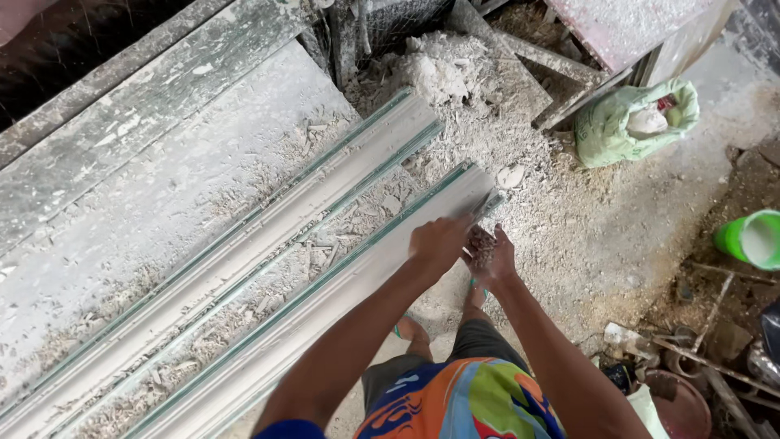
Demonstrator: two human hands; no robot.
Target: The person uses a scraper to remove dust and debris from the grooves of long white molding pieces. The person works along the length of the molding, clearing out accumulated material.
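Left hand (439, 242) lies palm-down, fingers spread flat, pressing on the near end of the long white moulding strip (325, 305), which runs from the lower left of the frame up toward the centre; I read it as released, resting rather than gripping. Its forearm reaches straight up from the bottom edge. My right hand (490, 256) sits just beside it at centre frame, palm turned up and cupped loosely around a little grey powder (whether the fingers pinch anything more, I cannot tell). That forearm angles in from the lower right. A second moulding strip (244, 252) lies parallel, further toward the upper left, on the dusty slab (162, 187). At upper right I see a green sack (626, 122), and a green bucket (751, 238) at the right edge.
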